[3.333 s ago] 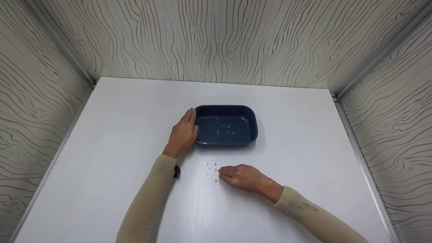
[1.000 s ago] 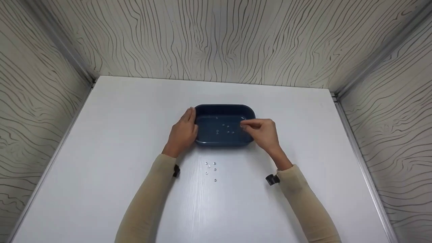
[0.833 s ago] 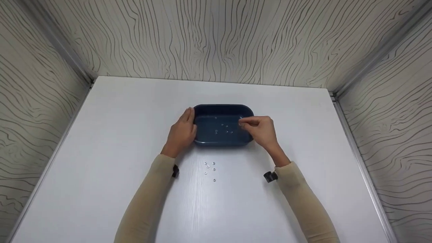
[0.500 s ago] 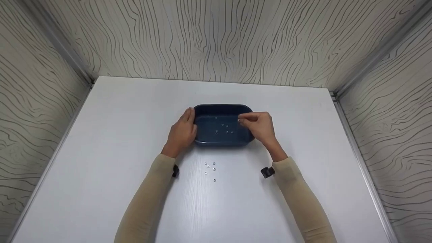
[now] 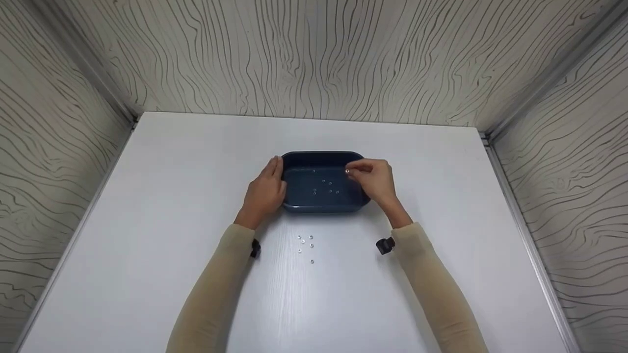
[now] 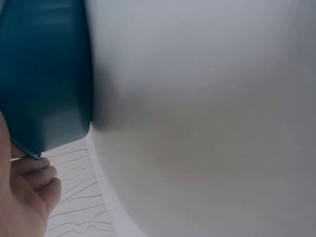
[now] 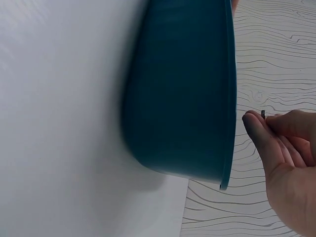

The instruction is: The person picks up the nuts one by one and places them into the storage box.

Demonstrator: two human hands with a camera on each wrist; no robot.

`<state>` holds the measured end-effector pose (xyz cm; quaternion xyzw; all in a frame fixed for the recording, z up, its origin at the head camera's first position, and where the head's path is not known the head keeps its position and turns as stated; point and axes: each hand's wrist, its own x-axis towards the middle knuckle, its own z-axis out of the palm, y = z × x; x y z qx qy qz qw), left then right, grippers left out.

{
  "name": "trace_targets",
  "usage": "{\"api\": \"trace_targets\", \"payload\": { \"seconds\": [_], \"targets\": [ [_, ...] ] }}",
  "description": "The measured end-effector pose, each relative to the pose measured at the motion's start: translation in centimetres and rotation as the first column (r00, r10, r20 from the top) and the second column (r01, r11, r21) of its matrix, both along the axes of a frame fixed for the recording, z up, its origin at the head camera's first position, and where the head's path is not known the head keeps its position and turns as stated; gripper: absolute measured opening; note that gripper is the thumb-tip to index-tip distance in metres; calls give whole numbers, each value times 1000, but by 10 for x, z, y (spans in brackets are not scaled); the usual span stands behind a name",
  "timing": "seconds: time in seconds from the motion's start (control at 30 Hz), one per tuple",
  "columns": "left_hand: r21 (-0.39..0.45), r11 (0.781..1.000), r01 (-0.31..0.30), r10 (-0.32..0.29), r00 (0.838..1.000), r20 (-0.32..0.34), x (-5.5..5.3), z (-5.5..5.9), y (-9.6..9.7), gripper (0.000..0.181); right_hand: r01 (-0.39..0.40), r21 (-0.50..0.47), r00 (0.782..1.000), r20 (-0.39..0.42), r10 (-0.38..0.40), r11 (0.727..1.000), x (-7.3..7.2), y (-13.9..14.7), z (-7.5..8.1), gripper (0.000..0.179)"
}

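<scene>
A dark blue rectangular basin sits on the white table with several tiny metal nuts on its floor. At its left end my left hand holds the rim; the left wrist view shows fingers curled by the rim's edge. Over the basin's right end, my right hand pinches one small nut between thumb and forefinger. That nut also shows edge-on in the right wrist view, above the rim and apart from it. Several more nuts lie scattered on the table in front of the basin.
The white table runs out to metal-edged sides. Wood-grain panels stand behind it and on both sides. A black wrist camera juts inward from the right sleeve, above the tabletop.
My right hand came from the loose nuts to the basin with one pinched nut, then drifted slightly farther back and left above it. The left hand stays at the rim.
</scene>
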<state>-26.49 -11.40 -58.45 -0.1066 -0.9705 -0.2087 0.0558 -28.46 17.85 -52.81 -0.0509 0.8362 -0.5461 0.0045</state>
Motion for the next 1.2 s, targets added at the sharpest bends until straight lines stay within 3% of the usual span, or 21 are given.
{"api": "trace_targets", "payload": {
  "seconds": [0.23, 0.8, 1.2],
  "targets": [
    [6, 1000, -4, 3, 1000, 25, -1, 2, 1, 64, 1, -3, 1000, -11, -1, 1000, -1, -1, -1, 20],
    [-2, 1000, -1, 1, 1000, -2, -1, 0, 0, 63, 29, -15, 995, -91, -30, 999, 5, 8, -4, 16],
    [13, 999, -30, 30, 999, -35, 1, 0, -1, 61, 81, 77, 973, -221, -62, 994, 7, 12, -9, 17]
  ]
}}
